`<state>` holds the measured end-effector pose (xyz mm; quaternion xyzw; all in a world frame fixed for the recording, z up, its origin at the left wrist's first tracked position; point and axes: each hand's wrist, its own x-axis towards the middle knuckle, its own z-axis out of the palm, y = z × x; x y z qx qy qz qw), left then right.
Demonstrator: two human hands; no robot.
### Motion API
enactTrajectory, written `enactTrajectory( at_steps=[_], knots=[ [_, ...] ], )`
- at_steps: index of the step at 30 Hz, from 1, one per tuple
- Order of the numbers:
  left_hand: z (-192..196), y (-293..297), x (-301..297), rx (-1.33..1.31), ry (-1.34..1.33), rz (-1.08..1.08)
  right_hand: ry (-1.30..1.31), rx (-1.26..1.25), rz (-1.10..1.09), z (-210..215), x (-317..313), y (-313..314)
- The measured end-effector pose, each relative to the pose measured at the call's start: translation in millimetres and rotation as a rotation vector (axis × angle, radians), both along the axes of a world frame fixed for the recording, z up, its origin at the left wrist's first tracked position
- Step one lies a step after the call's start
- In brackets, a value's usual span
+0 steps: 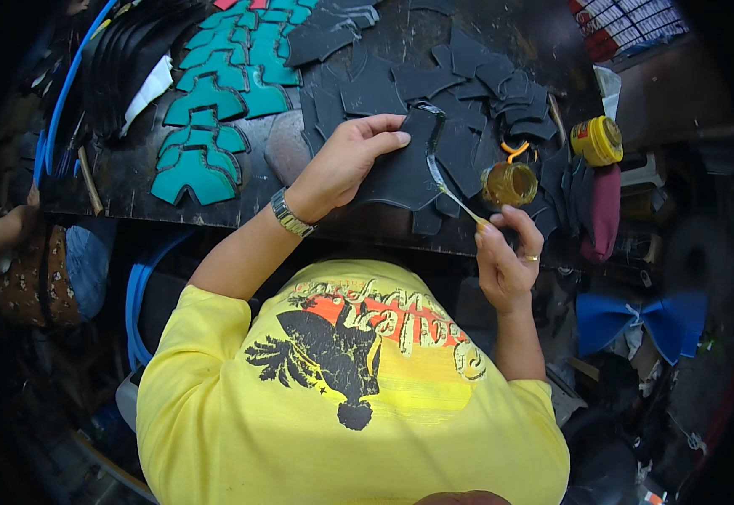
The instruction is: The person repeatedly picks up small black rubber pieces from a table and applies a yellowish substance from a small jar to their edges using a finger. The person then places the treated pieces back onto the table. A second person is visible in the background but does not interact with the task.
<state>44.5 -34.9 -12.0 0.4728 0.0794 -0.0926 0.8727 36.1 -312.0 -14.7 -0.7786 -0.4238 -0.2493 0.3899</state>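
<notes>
Panel [394,174], black: being held at the near edge of the table [127,195], serving as clock centre; a glossy band [433,151] is running down its right side.

Left hand [352,160], nine o'clock: pinching the panel's upper-left edge, thumb on top, fingers partly curled; a watch [289,215] is circling its wrist at eight.

Right hand [506,252], four o'clock: closing thumb and forefinger on a thin stick [465,208], other fingers curling loosely; the stick's far end is meeting the band.

Jar [508,183], amber, three o'clock: standing open near the right hand; orange handles [514,151] are showing just above it.

Tub [596,140], yellow: sitting farther out, between two and three.

Green pieces [203,175]: overlapping in rows, nine to eleven.

Black pieces [426,82]: lying heaped, twelve to two.
</notes>
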Motion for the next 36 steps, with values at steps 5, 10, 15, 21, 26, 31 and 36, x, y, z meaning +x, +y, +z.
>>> enactTrajectory(
  at_steps=[5,10,15,21,26,31,36],
  knots=[
    [6.1,26.0,28.7,0.117,-0.266,0.205,-0.020,0.016,-0.101,-27.1,1.0,-20.1],
    [17.8,52.7,114.2,0.414,-0.384,0.369,-0.041,0.050,-0.231,-55.3,10.5,-43.0],
    [2.7,59.3,220.5,0.699,-0.256,0.385,-0.052,0.014,-0.337,-70.8,19.6,-56.5],
    [-44.7,66.8,364.7,1.201,-0.247,0.599,-0.013,-0.001,-0.348,-78.2,20.9,-56.3],
    [-66.2,53.3,407.3,1.310,-0.140,0.644,0.061,0.038,-0.349,-78.9,19.9,-55.1],
    [-59.1,38.1,402.4,1.311,-0.069,0.603,0.087,0.032,-0.324,-76.7,20.1,-55.5],
    [-57.8,31.1,390.0,1.463,-0.044,0.574,0.075,0.015,-0.320,-74.8,20.8,-55.2]
  ],
)
